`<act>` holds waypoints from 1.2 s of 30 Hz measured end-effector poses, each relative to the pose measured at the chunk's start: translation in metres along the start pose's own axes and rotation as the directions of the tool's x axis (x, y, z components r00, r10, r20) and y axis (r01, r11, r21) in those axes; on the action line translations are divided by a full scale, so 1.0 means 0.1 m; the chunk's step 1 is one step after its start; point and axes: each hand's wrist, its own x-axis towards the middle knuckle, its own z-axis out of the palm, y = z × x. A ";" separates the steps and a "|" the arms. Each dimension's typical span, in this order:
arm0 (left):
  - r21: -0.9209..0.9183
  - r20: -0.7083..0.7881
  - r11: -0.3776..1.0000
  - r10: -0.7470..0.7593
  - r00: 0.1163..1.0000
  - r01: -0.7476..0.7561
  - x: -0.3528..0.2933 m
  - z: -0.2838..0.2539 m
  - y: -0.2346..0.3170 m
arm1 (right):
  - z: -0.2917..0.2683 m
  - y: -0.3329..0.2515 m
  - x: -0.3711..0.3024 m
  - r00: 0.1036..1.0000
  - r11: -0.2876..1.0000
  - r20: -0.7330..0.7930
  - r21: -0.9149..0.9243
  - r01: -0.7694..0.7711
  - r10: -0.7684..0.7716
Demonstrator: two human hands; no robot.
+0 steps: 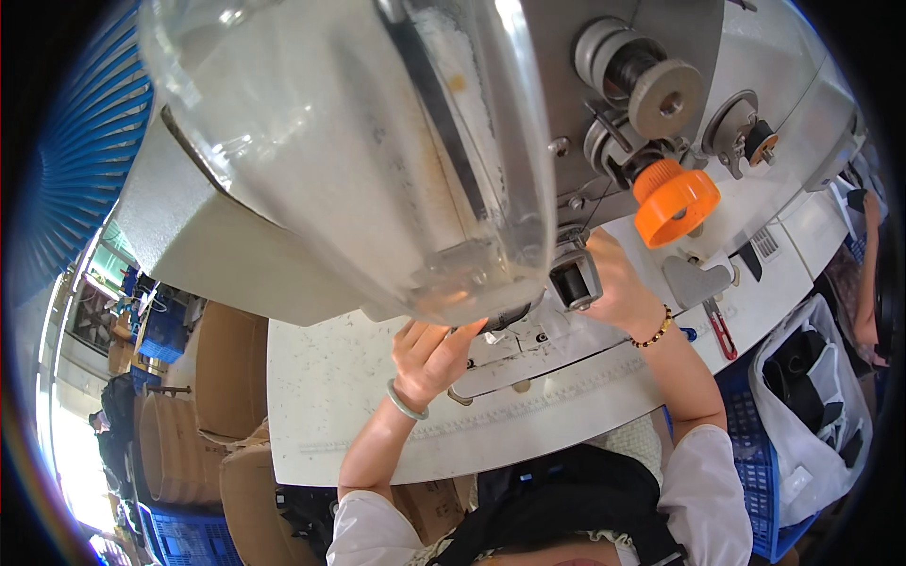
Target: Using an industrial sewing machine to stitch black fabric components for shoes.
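A sewing machine fills the upper part of the view, with a clear plastic guard (377, 170), an orange knob (675, 200) and a metal needle-end assembly (572, 275). My left hand (429, 358) is closed at the guard's lower edge, thumb and fingers pinching a small black piece (510, 317) that looks like fabric. That piece reaches toward the needle area. On the other side of the assembly is my right hand (625, 288), its fingers mostly hidden behind the metal. Whether it grips anything does not show.
Red-handled thread snips (722, 332) lie on the white table (377, 429), right of my right wrist. Cardboard boxes (231, 373) and a blue fan (90, 141) stand left. At right, a blue crate (750, 462) holds a white bag (830, 453) with black pieces. Another person's arm (866, 274) shows far right.
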 end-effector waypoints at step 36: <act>0.014 0.091 0.998 -0.062 0.994 0.061 0.06 0.00 -0.06 | 0.12 0.08 -0.08 0.987 0.981 0.023 0.105 -0.164 0.162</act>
